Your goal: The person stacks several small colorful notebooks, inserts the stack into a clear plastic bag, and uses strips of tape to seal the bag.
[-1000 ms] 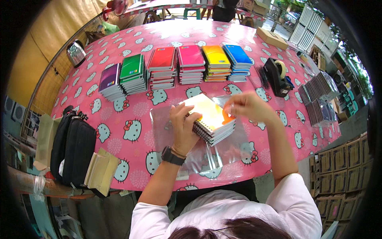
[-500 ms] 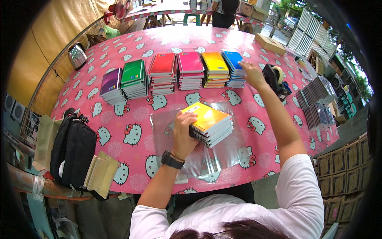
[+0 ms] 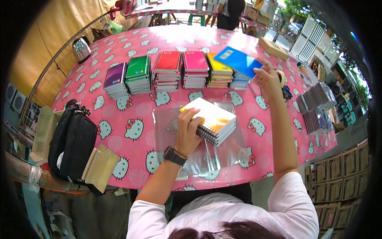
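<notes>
My left hand [image 3: 189, 129] grips the spiral edge of a small stack of notebooks [image 3: 213, 117], a yellow one on top, over clear plastic sheets [image 3: 169, 159]. Pinched at its spiral side, a blue notebook [image 3: 237, 60] is in my right hand [image 3: 268, 77]. It is tilted above the blue stack [image 3: 240, 83] and partly covers the yellow stack [image 3: 220, 75]. Leftward in the same row stand the pink stack [image 3: 195, 63], red stack [image 3: 167, 63], green stack [image 3: 138, 68] and purple stack [image 3: 115, 77].
A black bag [image 3: 73, 143] lies at the table's left edge, by an open carton [image 3: 100, 167]. Behind my right hand is a tape dispenser [image 3: 285, 93], partly hidden. Wrapped notebook stacks [image 3: 318, 119] sit at the right. A kettle [image 3: 81, 49] and a flat box [image 3: 273, 48] stand farther back.
My right hand has closed on the top blue notebook and lifted it off its stack, tilting it leftward. My left hand still holds the small stack, shifted slightly.
</notes>
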Tool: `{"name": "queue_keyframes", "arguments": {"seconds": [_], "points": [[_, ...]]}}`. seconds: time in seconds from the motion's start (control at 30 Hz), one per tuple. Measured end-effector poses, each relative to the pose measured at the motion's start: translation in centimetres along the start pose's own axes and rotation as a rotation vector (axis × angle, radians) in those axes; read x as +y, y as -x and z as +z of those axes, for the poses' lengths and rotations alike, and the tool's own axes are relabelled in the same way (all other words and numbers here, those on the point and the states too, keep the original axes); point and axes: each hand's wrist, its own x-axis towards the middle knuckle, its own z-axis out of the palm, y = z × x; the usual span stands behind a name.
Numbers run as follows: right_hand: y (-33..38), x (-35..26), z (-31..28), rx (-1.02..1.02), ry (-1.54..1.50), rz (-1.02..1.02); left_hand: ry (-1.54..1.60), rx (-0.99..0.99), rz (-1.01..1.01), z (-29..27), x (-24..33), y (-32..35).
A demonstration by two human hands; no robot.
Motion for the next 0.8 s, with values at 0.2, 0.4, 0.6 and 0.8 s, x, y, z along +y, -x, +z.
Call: {"name": "queue_keyframes", "arguments": {"seconds": [0.2,0.4,0.6,0.8], "points": [[9.1,1.5,2.7,-0.26,0.068,0.327,-0.065,0.02,0.063,0.0,0.4,0.1],[7.1,-3.7,-0.3,-0.116,0.298,-0.247,0.1,-0.062,0.018,0.2,0.8,-0.5],[4.1,-7.6,0.7,-0.356,0.312,-0.05,0.397,-0.1,0.0,0.3,1.9,-0.7],[6.0,3.0,6.4,-0.852,0.994,0.062,0.4,-0.144,0.048,0.3,3.0,-0.8]]}}
